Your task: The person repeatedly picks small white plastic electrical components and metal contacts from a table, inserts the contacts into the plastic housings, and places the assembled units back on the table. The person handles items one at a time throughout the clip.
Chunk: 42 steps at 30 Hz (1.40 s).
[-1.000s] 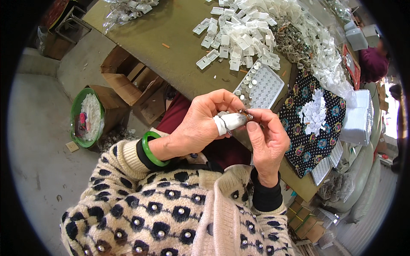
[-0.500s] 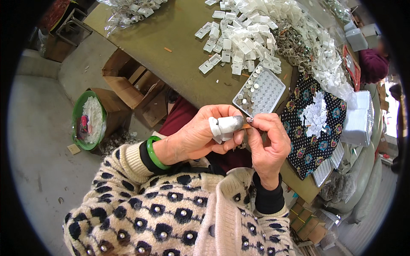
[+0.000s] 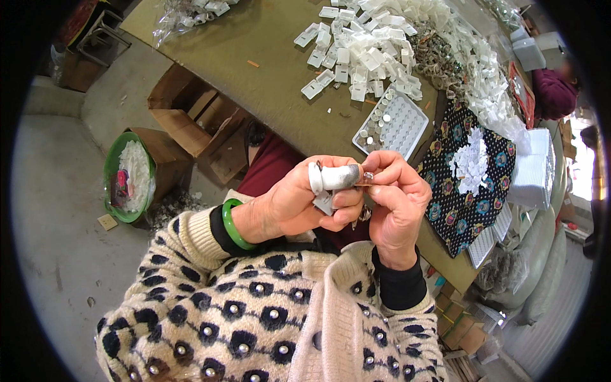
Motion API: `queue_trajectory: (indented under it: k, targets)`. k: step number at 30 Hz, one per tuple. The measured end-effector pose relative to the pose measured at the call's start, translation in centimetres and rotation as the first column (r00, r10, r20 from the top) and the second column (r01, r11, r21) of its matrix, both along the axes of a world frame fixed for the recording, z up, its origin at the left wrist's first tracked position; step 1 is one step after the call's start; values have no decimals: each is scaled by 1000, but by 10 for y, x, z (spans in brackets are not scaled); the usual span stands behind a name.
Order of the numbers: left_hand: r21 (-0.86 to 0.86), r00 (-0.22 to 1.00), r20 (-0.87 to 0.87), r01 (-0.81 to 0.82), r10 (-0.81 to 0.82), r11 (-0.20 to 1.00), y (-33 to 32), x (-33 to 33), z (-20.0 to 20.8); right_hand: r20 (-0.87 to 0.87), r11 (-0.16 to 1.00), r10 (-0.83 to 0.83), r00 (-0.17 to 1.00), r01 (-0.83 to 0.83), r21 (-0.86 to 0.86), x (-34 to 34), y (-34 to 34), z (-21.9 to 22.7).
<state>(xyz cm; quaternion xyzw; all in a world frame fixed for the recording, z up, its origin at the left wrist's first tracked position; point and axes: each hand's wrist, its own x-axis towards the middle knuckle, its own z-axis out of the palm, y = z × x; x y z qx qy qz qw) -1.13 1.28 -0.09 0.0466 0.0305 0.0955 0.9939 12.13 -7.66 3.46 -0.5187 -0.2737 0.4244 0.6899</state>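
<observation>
My left hand (image 3: pixel 293 198) and my right hand (image 3: pixel 402 213) meet in front of my chest. A white wrap (image 3: pixel 337 177), grey at its tip, covers the left thumb. Under that thumb, curled left fingers hold a small pale, box-like piece (image 3: pixel 324 202). Between the right thumb and forefinger is pinched a small shiny, glassy piece (image 3: pixel 368 177), touching the left thumb's tip. Another small metallic piece (image 3: pixel 365 213) shows below, between the hands; which hand holds it I cannot tell. Just beyond them lies a white dimpled tray (image 3: pixel 407 125) with several small round pieces along its left side.
Small white plastic boxes (image 3: pixel 366 57) are heaped on the table (image 3: pixel 254 38). White paper pieces (image 3: pixel 470 162) lie on a dark patterned cloth (image 3: pixel 445 216) at right. An open cardboard box (image 3: pixel 181 130) and a green basin (image 3: pixel 119 210) stand at left. Another person (image 3: pixel 552 95) sits far right.
My right forefinger and thumb have shifted slightly, still pinching at the left thumb's tip. The orange strip seen there earlier is now mostly hidden. The view has turned a little.
</observation>
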Motion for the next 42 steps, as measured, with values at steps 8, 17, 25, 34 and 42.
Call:
queue_trajectory:
  k: [8, 17, 25, 34, 42]
  targets:
    - [-69, 990, -135, -43, 33, 997, 4, -6, 6, 399, 997, 46, 916, -20, -69, 0, 5, 4]
    - [995, 613, 57, 30, 788, -95, 34, -15, 30, -82, 996, 80, 993, -82, -22, 1, 0, 6]
    - [546, 442, 337, 628, 831, -555, 91, 15, -12, -585, 973, 157, 796, -226, -47, 11, -7, 8]
    - [946, 572, 43, 241, 819, -218, 64, 8, 13, 619, 994, 19, 785, -80, 71, 15, -4, 5]
    - [506, 916, -266, -133, 300, 852, 35, 4, 24, 765, 986, -49, 642, -93, 141, 15, 8, -4]
